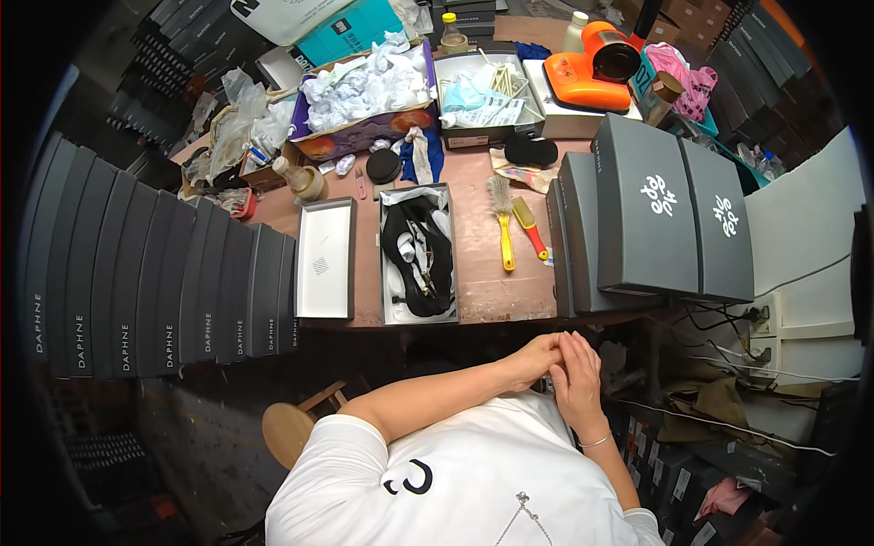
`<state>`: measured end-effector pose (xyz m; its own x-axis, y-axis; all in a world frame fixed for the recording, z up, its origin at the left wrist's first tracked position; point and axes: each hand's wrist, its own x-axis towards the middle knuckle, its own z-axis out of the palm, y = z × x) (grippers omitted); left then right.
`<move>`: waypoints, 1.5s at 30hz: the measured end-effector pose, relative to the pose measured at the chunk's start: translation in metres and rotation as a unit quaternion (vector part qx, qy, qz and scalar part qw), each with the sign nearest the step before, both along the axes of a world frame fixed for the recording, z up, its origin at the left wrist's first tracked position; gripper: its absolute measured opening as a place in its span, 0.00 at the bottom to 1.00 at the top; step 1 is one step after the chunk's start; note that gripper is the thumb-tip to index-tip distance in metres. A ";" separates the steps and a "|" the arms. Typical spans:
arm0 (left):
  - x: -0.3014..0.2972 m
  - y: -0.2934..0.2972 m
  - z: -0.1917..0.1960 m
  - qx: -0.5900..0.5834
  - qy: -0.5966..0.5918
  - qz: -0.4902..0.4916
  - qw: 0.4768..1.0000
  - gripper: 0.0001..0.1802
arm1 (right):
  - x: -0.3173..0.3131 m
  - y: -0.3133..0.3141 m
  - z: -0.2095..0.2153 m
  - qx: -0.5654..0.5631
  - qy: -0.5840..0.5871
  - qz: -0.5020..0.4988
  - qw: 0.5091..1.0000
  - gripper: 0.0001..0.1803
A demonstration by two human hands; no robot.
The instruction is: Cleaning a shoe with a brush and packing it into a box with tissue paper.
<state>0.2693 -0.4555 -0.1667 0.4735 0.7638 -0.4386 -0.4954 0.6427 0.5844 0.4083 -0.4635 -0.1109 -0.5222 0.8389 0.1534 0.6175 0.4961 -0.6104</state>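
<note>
My left hand [533, 361] and my right hand [575, 371] rest against each other in front of my body, just short of the table's front edge. The right hand's fingers lie stretched over the left hand's fingers, which are mostly hidden. No object shows in either hand. Beyond them on the table, an open grey shoebox [387, 316] holds a pair of black shoes [401, 238] with white paper. Its likely lid, a white-lined box lid [325, 273], lies to the left. Two brushes, one yellow-handled [506, 246] and one red-and-yellow [531, 229], lie right of the shoebox.
Grey shoeboxes stand in a long row [173, 282] at left and a stack [646, 209] at right. Behind are a purple box [369, 133] of crumpled paper, a tray [455, 137] of small items and an orange device [587, 82]. A wooden stool [288, 435] stands below left.
</note>
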 end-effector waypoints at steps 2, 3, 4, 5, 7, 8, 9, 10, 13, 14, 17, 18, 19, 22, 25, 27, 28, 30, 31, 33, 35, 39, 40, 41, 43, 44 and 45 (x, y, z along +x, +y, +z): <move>-0.002 -0.002 0.001 -0.007 0.018 -0.003 1.000 0.10 | 0.001 0.000 -0.004 -0.030 0.001 -0.001 1.000 0.26; -0.002 -0.004 0.000 -0.008 0.025 0.003 1.000 0.10 | -0.001 0.000 -0.004 -0.038 0.003 0.001 0.999 0.26; -0.003 -0.005 -0.001 -0.010 0.033 0.008 0.999 0.11 | -0.002 0.000 -0.004 -0.047 0.004 0.002 0.999 0.26; -0.005 -0.005 -0.001 -0.013 0.030 0.023 0.999 0.11 | -0.004 0.001 -0.005 -0.055 0.005 0.003 0.998 0.27; -0.007 -0.005 -0.003 -0.013 0.023 0.051 0.998 0.12 | -0.011 0.002 -0.006 -0.060 0.016 0.002 0.998 0.27; -0.009 -0.005 -0.006 -0.018 0.023 0.054 0.998 0.12 | -0.013 0.003 -0.006 -0.063 0.021 0.001 0.998 0.27; -0.012 -0.006 -0.010 -0.024 0.022 0.057 0.998 0.12 | -0.015 0.005 -0.005 -0.069 0.022 0.007 0.997 0.28; -0.014 -0.007 -0.015 -0.029 0.022 0.060 0.998 0.12 | -0.015 0.006 -0.004 -0.076 0.022 0.013 0.997 0.28; -0.017 -0.006 -0.019 -0.025 0.061 0.057 0.996 0.12 | -0.016 0.004 0.000 -0.050 0.011 0.032 0.998 0.29; -0.018 -0.005 -0.018 -0.032 0.062 0.038 0.997 0.11 | -0.017 0.003 0.001 -0.034 0.005 0.038 0.999 0.29; -0.021 -0.004 -0.005 -0.056 0.037 0.018 0.998 0.14 | -0.021 -0.002 -0.001 0.002 -0.007 0.020 1.000 0.30; -0.018 -0.006 -0.003 -0.064 0.008 0.038 0.997 0.18 | -0.025 -0.003 0.001 0.023 0.000 0.024 0.999 0.30; -0.014 -0.009 -0.002 -0.071 -0.020 0.059 0.996 0.21 | -0.032 -0.006 0.005 0.047 0.010 0.029 0.998 0.30; -0.001 -0.019 -0.024 -0.070 -0.249 0.040 0.965 0.34 | -0.044 -0.008 -0.005 0.035 0.038 0.089 0.995 0.30; -0.027 -0.023 0.030 -0.094 -0.141 0.029 0.985 0.38 | -0.033 0.026 -0.046 -0.010 0.032 0.011 0.999 0.29; -0.060 -0.033 0.052 -0.056 -0.111 0.019 0.992 0.35 | -0.018 0.043 -0.067 -0.085 -0.012 -0.008 0.996 0.23; -0.085 -0.038 0.046 -0.012 -0.137 -0.018 0.990 0.26 | -0.028 0.044 -0.062 -0.085 -0.044 -0.008 0.995 0.20; -0.127 -0.046 0.046 0.105 0.027 0.017 0.994 0.15 | -0.083 0.043 -0.044 -0.152 0.088 -0.024 0.984 0.17; -0.147 -0.050 0.032 0.081 0.005 0.114 0.990 0.11 | -0.116 0.043 -0.041 -0.079 0.109 0.030 0.990 0.20; -0.184 -0.053 0.019 0.052 0.009 0.259 0.964 0.07 | -0.184 0.046 -0.034 -0.127 0.119 0.093 0.980 0.27; -0.221 -0.057 0.024 0.027 0.061 0.312 0.948 0.05 | -0.238 0.057 -0.080 -0.057 0.111 0.152 0.980 0.36; -0.295 -0.080 0.000 0.003 0.085 0.326 0.941 0.10 | -0.297 0.065 -0.126 -0.126 -0.095 0.113 0.981 0.36; -0.311 -0.087 -0.014 -0.008 0.084 0.341 0.936 0.13 | -0.305 0.063 -0.114 -0.104 -0.077 0.108 0.986 0.29; -0.328 -0.085 -0.027 -0.011 0.080 0.346 0.935 0.15 | -0.311 0.066 -0.100 -0.088 -0.071 0.094 0.989 0.24; -0.334 -0.068 -0.016 -0.032 0.117 0.389 0.913 0.18 | -0.322 0.059 -0.060 -0.005 0.011 0.072 0.997 0.15; -0.332 -0.054 -0.011 -0.038 0.136 0.416 0.898 0.20 | -0.329 0.054 -0.041 -0.026 -0.017 0.081 0.996 0.17; -0.330 -0.046 -0.015 -0.031 0.142 0.406 0.902 0.31 | -0.335 0.046 -0.019 -0.050 -0.045 0.089 0.994 0.18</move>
<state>-0.0611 -0.5011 -0.1815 -0.3686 0.7781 -0.5086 -0.6539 0.1719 0.7368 0.0735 -0.4178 -0.1296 -0.6714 0.7409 0.0190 0.5804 0.5416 -0.6081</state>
